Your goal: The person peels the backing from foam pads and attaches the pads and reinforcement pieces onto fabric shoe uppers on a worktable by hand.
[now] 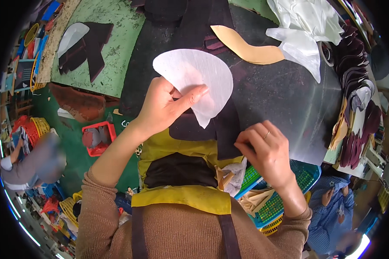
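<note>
My left hand (168, 103) is closed on a thin white curved sheet piece (194, 64), with the thumb lying across its face. The piece is rounded at the top and tapers to a point below; it hangs over the dark work surface. To the right, my right hand (266, 149) has its fingers curled and drawn together at the table's near edge. Its fingertips are beside a dark flat cut piece (228, 134) that sticks out past that edge. Whether they grip anything is hidden from this view. Another dark piece (190, 127) lies partly beneath the white one.
A tan curved piece (250, 52) and crumpled white sheets (304, 26) lie on the black mat (281, 108). Dark pieces (90, 47) rest on the green board at left. Stacked maroon pieces (354, 60) stand right. Below are a red bin (100, 152) and a blue-green basket (309, 172).
</note>
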`<act>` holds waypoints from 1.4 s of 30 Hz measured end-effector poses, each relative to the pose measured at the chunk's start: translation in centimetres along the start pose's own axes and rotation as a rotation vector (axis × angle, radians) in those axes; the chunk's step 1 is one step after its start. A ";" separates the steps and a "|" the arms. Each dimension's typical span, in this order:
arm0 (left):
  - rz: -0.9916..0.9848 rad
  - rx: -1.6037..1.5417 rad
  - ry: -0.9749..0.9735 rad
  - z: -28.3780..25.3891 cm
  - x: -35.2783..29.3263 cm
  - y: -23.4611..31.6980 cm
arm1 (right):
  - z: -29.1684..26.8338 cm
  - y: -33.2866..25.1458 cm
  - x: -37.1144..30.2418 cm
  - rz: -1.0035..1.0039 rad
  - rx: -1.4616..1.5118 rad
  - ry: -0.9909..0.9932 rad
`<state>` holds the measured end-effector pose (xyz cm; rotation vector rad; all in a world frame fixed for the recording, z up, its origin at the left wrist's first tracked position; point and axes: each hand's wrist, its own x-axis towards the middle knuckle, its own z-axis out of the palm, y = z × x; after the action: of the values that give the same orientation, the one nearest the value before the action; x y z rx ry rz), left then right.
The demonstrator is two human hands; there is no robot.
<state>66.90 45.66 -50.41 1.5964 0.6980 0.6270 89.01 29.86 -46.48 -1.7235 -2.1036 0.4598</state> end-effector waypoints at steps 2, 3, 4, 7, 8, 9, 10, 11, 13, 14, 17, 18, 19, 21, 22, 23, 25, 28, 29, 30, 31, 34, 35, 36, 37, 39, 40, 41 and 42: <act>-0.003 -0.023 0.018 0.0 -0.4 -0.1 | -0.5 -0.6 -1.1 -0.008 0.049 -0.161; -0.001 -0.019 0.029 0.0 -0.3 0.0 | -0.7 -0.8 -2.2 -0.020 0.048 -0.162; -0.020 -0.027 0.008 0.1 -0.2 0.1 | -0.9 -0.9 -3.4 -0.005 0.235 -0.298; -0.084 0.002 -0.028 -0.4 -0.2 0.6 | -2.0 -1.6 -6.5 0.112 0.331 -0.635; -0.075 -0.049 -0.042 -0.2 -0.3 1.1 | -2.6 -1.7 -6.3 0.221 0.228 -0.829; -0.066 -0.100 -0.058 -0.2 -0.3 1.7 | -3.2 -1.5 -5.8 0.208 0.225 -0.811; -0.081 -0.130 -0.080 -0.4 0.0 2.3 | -4.1 -1.3 -4.8 0.244 0.231 -0.657; -0.069 -0.112 -0.078 -0.6 0.2 3.1 | -5.1 -1.3 -4.0 0.280 0.239 -0.504; -0.090 -0.021 -0.113 -0.5 0.4 4.7 | -6.2 -1.6 -2.9 0.274 0.316 -0.443; -0.132 0.019 -0.139 -0.2 0.6 5.8 | -6.3 -1.6 -2.3 0.199 0.393 -0.265; -0.111 0.174 -0.275 0.6 0.8 8.1 | -8.5 -1.1 0.5 0.237 0.550 -0.214; -0.098 0.202 -0.347 1.1 1.0 8.8 | -8.2 -1.2 1.7 0.272 0.606 0.001; -0.086 0.232 -0.418 1.5 1.2 9.7 | -7.9 -1.3 3.0 0.302 0.658 0.218; -0.164 0.177 -0.478 2.2 1.4 11.0 | -7.7 -2.0 5.8 0.223 0.743 0.301; -0.154 0.266 -0.508 2.2 1.5 11.4 | -8.2 -1.9 6.4 0.233 0.811 0.184; -0.143 0.355 -0.538 1.9 1.6 11.9 | -7.7 -1.7 6.6 0.209 0.836 0.168; -0.209 0.466 -0.519 0.6 1.7 14.1 | -8.8 -2.3 6.7 0.247 0.808 0.284; -0.218 0.470 -0.459 -0.6 1.3 16.7 | -9.6 -2.8 6.9 0.269 0.721 0.416; -0.161 0.377 -0.403 -0.7 0.7 17.0 | -9.6 -3.1 7.0 0.264 0.722 0.413; -0.148 0.210 -0.371 -0.2 0.4 16.9 | -9.6 -3.2 7.2 0.239 0.701 0.422; -0.148 0.212 -0.369 0.3 0.7 16.9 | -9.6 -3.4 7.3 0.216 0.680 0.431; -0.097 0.082 -0.174 2.0 1.6 16.5 | -9.6 -4.5 7.0 0.119 0.542 0.490; -0.086 0.077 -0.171 1.6 1.6 16.3 | -9.8 -5.2 7.3 0.112 0.531 0.491; -0.010 0.102 -0.126 1.3 1.5 16.1 | -9.9 -5.9 7.4 0.063 0.426 0.498; 0.066 0.126 -0.079 1.0 1.3 16.1 | -10.1 -6.5 7.5 0.014 0.321 0.504; 0.104 0.159 -0.058 0.8 1.2 16.6 | -10.9 -7.3 7.2 0.001 0.313 0.500; 0.108 0.248 -0.071 0.6 1.1 16.8 | -11.1 -7.7 7.1 0.006 0.293 0.495; 0.111 0.336 -0.086 0.4 1.0 16.9 | -11.2 -8.0 7.0 0.015 0.272 0.489; 0.113 0.352 -0.095 0.3 0.9 17.3 | -11.2 -8.2 6.8 0.014 0.277 0.485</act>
<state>69.27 44.47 -33.33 1.9894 0.6770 0.5251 86.25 35.07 -32.24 -1.5068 -1.6041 0.2821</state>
